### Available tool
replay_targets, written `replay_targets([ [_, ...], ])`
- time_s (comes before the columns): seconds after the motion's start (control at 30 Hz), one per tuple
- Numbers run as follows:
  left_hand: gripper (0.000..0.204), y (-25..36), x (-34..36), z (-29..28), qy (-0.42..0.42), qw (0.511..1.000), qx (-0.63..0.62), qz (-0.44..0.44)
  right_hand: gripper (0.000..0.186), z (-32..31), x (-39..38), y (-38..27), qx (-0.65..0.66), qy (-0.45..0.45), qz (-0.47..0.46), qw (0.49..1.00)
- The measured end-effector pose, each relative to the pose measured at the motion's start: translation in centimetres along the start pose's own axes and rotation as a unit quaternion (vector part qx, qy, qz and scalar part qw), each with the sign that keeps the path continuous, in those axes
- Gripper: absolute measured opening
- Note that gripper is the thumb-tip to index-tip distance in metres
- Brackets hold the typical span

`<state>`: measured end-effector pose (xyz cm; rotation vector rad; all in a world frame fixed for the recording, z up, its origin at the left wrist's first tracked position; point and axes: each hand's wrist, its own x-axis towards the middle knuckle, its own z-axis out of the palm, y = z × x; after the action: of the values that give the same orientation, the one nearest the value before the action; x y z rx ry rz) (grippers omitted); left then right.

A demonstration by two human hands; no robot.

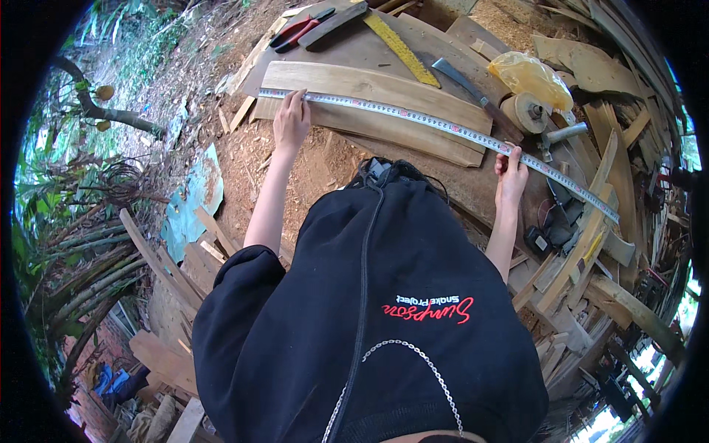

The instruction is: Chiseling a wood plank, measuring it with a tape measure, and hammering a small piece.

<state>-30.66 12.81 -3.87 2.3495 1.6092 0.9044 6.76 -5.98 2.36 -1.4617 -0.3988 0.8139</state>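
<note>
A wooden board [377,83] lies crosswise on the work surface in front of me, with more pale wood along its near side. Across it runs a white tape measure blade [413,116], stretched out and reaching past the board to the right. Near the blade's left end, my left hand [292,124] has its fingertips closed on the tape against the wood. Beyond the board's right end, my right hand [510,176] pinches the blade between thumb and fingers. The far right stretch of tape slants down over scrap wood.
Behind the board lie red-and-black pliers [297,31], a yellow ruler [402,50] and a chisel [464,83]. To the right are a yellowish plastic bag [530,77], a round spool [523,112], a hammer [566,133] and a small black case [538,240]. Scrap wood [583,258] piles up there.
</note>
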Motion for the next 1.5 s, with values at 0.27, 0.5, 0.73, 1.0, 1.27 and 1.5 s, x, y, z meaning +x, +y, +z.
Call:
replay_targets([
  [0.27, 0.028, 0.0, 0.0, 0.6, -0.021, 0.999, 0.035, 0.006, 0.034, -0.5, 1.1, 0.3, -0.022, -0.006, 0.018, 1.0],
  [0.5, 0.029, 0.1, -0.2, 0.9, -0.021, 1.0, -0.002, -0.018, 0.037, -0.5, 2.2, 1.7, -0.014, 0.0, 0.018, 1.0],
  [0.73, 0.031, 0.1, -0.6, 0.9, -0.043, 0.999, 0.008, -0.007, 0.038, -1.2, 3.5, 3.1, -0.013, -0.007, 0.016, 1.0],
  [1.0, 0.041, 0.5, -0.6, 0.8, -0.068, 0.997, 0.045, 0.004, 0.036, -1.8, 4.5, 4.4, -0.019, -0.007, 0.042, 0.999],
  [1.27, 0.038, 0.8, -0.5, 0.9, -0.101, 0.984, 0.143, 0.036, 0.032, -1.7, 5.0, 5.5, -0.023, 0.02, 0.082, 0.996],
  [1.5, 0.036, 0.9, -0.3, 0.9, -0.099, 0.984, 0.142, 0.036, 0.03, -1.8, 5.2, 6.2, -0.01, 0.037, 0.116, 0.993],
])
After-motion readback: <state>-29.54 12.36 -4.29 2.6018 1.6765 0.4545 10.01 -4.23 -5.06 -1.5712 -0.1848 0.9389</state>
